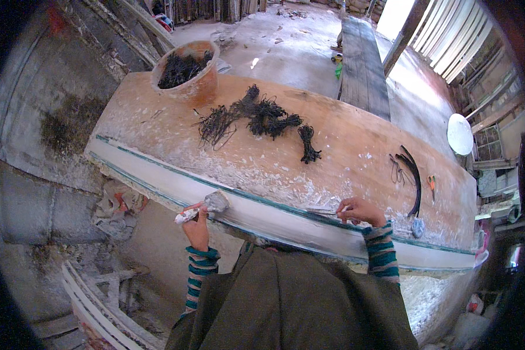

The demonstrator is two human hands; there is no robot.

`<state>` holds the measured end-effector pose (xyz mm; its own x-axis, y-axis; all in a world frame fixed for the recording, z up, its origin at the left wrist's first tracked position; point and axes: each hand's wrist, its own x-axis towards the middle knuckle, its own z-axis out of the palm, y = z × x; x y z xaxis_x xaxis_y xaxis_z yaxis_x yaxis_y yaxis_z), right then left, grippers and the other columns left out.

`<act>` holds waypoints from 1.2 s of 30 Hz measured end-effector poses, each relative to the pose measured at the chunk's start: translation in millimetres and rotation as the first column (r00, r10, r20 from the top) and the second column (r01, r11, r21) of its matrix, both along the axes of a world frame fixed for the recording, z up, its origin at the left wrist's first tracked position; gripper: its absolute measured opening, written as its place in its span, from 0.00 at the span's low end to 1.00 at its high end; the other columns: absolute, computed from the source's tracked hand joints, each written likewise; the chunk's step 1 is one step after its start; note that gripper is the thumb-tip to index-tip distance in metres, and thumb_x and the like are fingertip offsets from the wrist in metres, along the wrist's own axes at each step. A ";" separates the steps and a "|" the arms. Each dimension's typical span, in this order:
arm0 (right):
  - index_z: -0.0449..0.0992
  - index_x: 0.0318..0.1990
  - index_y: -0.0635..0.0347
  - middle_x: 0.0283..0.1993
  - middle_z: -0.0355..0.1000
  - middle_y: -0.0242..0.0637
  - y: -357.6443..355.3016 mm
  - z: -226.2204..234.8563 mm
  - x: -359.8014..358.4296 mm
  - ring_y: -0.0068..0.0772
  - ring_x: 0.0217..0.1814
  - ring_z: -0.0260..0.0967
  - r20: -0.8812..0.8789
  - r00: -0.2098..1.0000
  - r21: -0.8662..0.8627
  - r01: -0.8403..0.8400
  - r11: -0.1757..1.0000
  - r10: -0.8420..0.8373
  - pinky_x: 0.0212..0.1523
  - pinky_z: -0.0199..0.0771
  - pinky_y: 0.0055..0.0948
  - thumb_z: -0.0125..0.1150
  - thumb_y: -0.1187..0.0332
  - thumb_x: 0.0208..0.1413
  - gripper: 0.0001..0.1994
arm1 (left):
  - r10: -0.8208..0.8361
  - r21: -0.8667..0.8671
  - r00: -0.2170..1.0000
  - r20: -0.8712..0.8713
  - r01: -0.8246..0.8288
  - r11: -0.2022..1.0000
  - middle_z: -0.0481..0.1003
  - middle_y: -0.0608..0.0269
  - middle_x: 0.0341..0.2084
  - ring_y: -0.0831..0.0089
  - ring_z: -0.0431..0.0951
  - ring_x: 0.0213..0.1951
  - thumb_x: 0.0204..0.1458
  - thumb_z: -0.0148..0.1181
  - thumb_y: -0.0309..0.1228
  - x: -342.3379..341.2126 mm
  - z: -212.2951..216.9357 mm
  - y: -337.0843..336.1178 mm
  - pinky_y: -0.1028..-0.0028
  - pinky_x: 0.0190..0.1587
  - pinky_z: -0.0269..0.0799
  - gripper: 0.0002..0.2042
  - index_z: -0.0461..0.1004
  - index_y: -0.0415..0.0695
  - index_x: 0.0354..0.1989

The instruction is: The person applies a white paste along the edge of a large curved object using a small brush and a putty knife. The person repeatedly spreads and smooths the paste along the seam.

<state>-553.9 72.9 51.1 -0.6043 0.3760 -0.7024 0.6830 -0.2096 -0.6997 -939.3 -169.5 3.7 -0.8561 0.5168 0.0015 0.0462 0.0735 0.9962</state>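
While my left hand (196,224) grips a brush (207,205) and my right hand (360,210) pinches a blade (324,212), the moulding (274,219) looks mostly coated, its right end unfinished

The thin blade (321,212) under the right hand (361,211) is too blurred to identify; the person's torso hides the counter (356,146) edge at lower centre.

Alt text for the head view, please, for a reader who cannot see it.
A person's left hand holds a plaster-caked brush against a long white moulding on a workbench, while the right hand presses a thin tool to it. Dark fibre bundles and a bucket lie beyond.
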 end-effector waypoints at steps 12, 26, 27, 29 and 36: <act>0.75 0.33 0.57 0.24 0.72 0.30 30.6 -16.6 0.5 0.19 0.22 0.66 -0.084 0.987 0.009 -0.140 0.990 0.140 0.16 0.60 0.19 0.60 0.59 0.49 0.12 | 0.024 -0.007 0.999 -0.027 -0.024 1.000 0.72 0.61 0.33 0.74 0.72 0.36 0.49 0.61 0.25 1.3 -2.3 -2.6 0.75 0.41 0.69 0.10 0.71 0.37 0.38; 0.74 0.33 0.57 0.23 0.70 0.31 36.4 -14.4 -32.6 0.19 0.19 0.61 -0.089 0.991 -0.060 -0.108 0.992 0.102 0.16 0.58 0.20 0.59 0.63 0.48 0.09 | 0.039 -0.001 0.997 -0.064 -0.039 0.999 0.72 0.61 0.31 0.76 0.72 0.33 0.49 0.61 0.25 10.5 4.4 -2.6 0.77 0.36 0.69 0.10 0.71 0.37 0.38; 0.74 0.33 0.56 0.23 0.70 0.30 41.3 -13.4 -28.7 0.19 0.19 0.61 -0.079 0.992 -0.107 -0.108 0.988 0.099 0.16 0.58 0.20 0.59 0.63 0.48 0.08 | 0.055 0.006 0.998 -0.042 -0.054 0.999 0.72 0.61 0.31 0.76 0.71 0.32 0.49 0.61 0.26 11.9 6.2 -3.8 0.77 0.35 0.69 0.10 0.71 0.37 0.38; 0.74 0.32 0.57 0.22 0.70 0.31 39.4 -19.6 -30.8 0.19 0.18 0.60 -0.088 0.990 -0.104 -0.122 0.987 0.113 0.16 0.57 0.21 0.59 0.63 0.47 0.09 | 0.057 0.021 0.998 0.007 -0.057 0.998 0.72 0.61 0.31 0.77 0.71 0.32 0.48 0.62 0.26 15.7 10.6 1.1 0.78 0.34 0.69 0.10 0.71 0.37 0.38; 0.74 0.31 0.57 0.25 0.71 0.28 43.7 -16.7 -47.3 0.22 0.26 0.68 -0.126 0.984 -0.059 -0.131 0.990 0.123 0.18 0.61 0.22 0.58 0.63 0.46 0.09 | 0.081 0.032 0.997 0.005 -0.081 0.996 0.72 0.62 0.31 0.76 0.71 0.32 0.48 0.63 0.27 16.1 9.4 0.3 0.77 0.36 0.69 0.11 0.71 0.37 0.38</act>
